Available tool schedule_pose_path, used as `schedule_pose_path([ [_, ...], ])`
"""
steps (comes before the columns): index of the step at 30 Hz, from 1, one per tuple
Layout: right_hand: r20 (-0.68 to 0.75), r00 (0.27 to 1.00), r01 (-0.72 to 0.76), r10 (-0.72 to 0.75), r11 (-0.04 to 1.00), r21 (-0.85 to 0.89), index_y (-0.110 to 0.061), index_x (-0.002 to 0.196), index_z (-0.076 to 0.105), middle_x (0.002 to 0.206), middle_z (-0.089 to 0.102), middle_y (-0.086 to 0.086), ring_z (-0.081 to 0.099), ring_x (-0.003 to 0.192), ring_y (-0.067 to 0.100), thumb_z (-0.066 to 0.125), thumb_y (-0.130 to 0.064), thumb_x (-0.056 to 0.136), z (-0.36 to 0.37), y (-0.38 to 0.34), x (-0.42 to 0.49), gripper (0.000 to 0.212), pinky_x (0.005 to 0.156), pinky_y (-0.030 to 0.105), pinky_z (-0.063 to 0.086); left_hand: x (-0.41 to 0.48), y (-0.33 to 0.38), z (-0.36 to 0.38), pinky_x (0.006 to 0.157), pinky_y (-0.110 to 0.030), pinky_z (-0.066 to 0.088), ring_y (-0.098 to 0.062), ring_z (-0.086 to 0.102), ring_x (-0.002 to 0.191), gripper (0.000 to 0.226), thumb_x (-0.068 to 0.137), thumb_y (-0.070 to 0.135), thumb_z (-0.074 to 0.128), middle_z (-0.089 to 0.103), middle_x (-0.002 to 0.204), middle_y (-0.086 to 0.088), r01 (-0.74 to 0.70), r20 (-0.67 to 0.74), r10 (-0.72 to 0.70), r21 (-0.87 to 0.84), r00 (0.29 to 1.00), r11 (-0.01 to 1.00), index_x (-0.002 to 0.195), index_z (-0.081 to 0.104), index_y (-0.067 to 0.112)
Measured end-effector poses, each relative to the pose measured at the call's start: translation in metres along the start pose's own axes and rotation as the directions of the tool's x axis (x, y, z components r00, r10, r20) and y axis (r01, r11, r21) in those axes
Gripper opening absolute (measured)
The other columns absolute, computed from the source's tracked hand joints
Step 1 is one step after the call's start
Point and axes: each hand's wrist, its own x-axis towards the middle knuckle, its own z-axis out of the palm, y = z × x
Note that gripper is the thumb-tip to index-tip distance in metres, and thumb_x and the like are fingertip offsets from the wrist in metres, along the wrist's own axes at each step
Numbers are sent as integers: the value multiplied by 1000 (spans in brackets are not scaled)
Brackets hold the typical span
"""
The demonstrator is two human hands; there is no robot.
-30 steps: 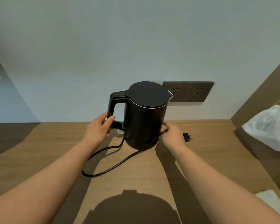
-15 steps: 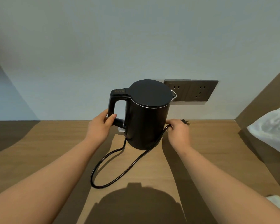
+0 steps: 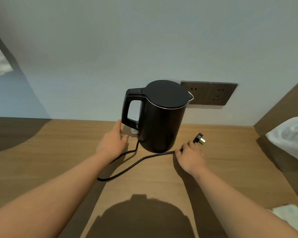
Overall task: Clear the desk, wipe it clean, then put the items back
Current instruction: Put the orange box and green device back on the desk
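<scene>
A black electric kettle [image 3: 162, 117] stands upright on the wooden desk [image 3: 41, 152], close to the wall. Its black cord [image 3: 136, 164] runs from the base in a loop across the desk to a plug [image 3: 200, 139]. My left hand [image 3: 113, 143] sits just below the kettle's handle, with one fingertip touching the handle's lower corner and nothing held. My right hand [image 3: 189, 155], to the right of the kettle, grips the cord just behind the plug, which points away from me.
A dark double wall socket [image 3: 212, 95] sits on the wall behind the kettle's spout. A white pillow or bedding [image 3: 291, 138] lies beyond the desk's right side panel. A white cloth [image 3: 286, 212] shows at the lower right edge.
My left hand has let go of the kettle handle and dropped below it. My right hand has drawn the cord and plug out from behind the kettle to its right.
</scene>
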Motion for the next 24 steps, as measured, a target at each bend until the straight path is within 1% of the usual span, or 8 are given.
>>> schedule_pose_path([
  [2,-6,1000,24,-24,998,-64,-12,140,40,152,29,8,15,144,26,35,-37,99,-2,-2,-7,49,117,42,15,-5,-3,-3,79,-36,50,-25,60,107,53,97,26,45,56,131,-6,-45,17,43,145,999,988,146,25,25],
  [5,-150,981,115,-124,991,-68,-18,136,48,142,46,2,29,139,23,41,-31,97,-7,-19,-28,42,114,40,22,-18,-4,-14,69,-30,46,-23,61,98,45,98,27,39,63,117,-4,-128,16,132,376,991,918,142,36,25],
  [8,-231,938,251,-260,966,-66,-24,129,56,128,59,-4,45,125,17,42,-32,96,-8,-52,-57,36,105,35,34,-33,-8,-28,80,-33,42,-20,58,106,41,97,29,38,59,124,2,-188,-16,224,491,974,851,137,41,24],
  [11,-299,878,373,-373,926,-59,-25,124,59,125,60,-8,48,120,13,41,-31,97,-6,-93,-81,34,101,31,37,-52,-24,-45,91,-34,37,-16,53,114,38,96,32,38,55,129,5,-188,-73,267,535,961,824,132,46,24],
  [14,-337,823,470,-457,882,-48,-24,127,56,132,55,-7,41,127,14,40,-31,96,-3,-141,-103,35,103,31,31,-75,-52,-69,99,-33,32,-15,46,125,42,96,35,38,50,137,5,-139,-123,253,573,960,808,136,43,25],
  [18,-228,786,572,-575,816,-87,-27,144,35,154,27,-4,17,143,18,39,-38,97,15,-216,-138,49,114,36,15,-117,-110,-115,102,-35,32,-14,43,129,45,95,38,40,47,141,5,-50,-197,202,586,959,809,139,41,26],
  [22,-123,734,662,-668,744,-89,-29,148,26,159,13,-4,6,146,21,38,-43,96,52,-303,-190,55,116,41,9,-173,-187,-177,79,-40,49,-23,66,96,38,76,30,71,69,108,-2,49,-312,171,589,935,807,112,67,20],
  [24,-81,709,694,-700,714,-91,-29,148,27,159,14,-4,6,146,21,38,-44,96,77,-343,-220,55,116,41,9,-206,-227,-206,71,-39,52,-24,69,84,38,67,28,79,72,97,-2,108,-333,124,600,935,793,103,70,19],
])
